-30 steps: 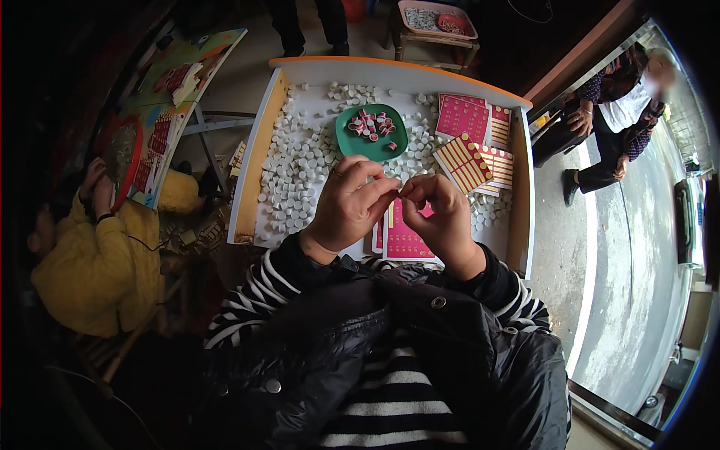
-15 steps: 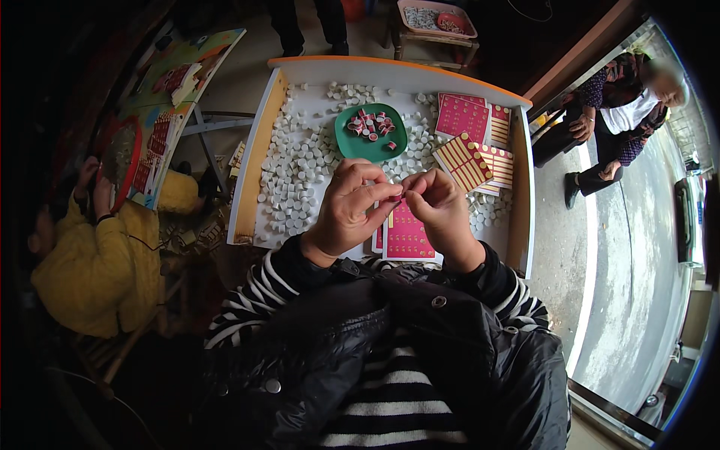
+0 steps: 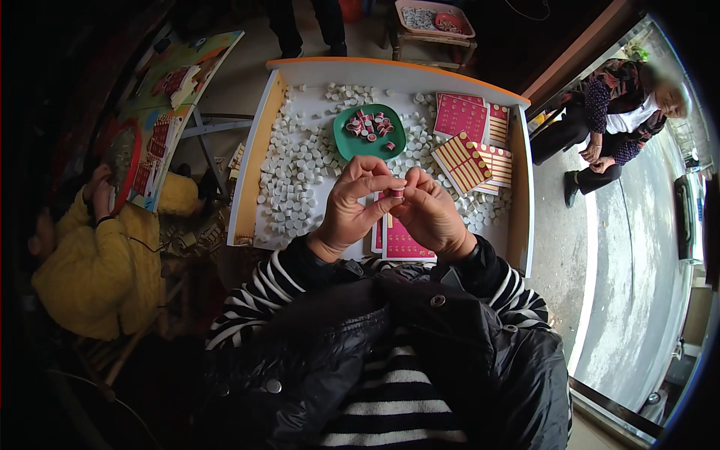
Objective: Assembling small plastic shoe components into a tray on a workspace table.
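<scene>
Between my two hands, above the near part of a shallow tray, is a small white cylinder with a red band (image 3: 397,192). My left hand (image 3: 351,204) pinches it from the left with thumb and forefinger. From the other side, the thumb and fingertips of my right hand (image 3: 436,213) are closed on it as well. Below my hands lies a pink sheet of round stickers (image 3: 406,241), partly hidden by the right hand. Farther off, a green plate (image 3: 343,141) holds several red-banded cylinders (image 3: 373,124). Loose plain white cylinders (image 3: 289,176) are spread over the tray around the plate.
The tray has an orange-topped far wall (image 3: 405,67) and wooden sides. More pink sheets (image 3: 460,116) and striped yellow-red sheets (image 3: 465,162) lie at its right. A person in yellow (image 3: 105,262) works at a left-hand table; another person (image 3: 619,112) sits at right by the road.
My right fingertips have shifted slightly and the banded cylinder now shows more clearly between both hands. The seated person at right has brought their hands together.
</scene>
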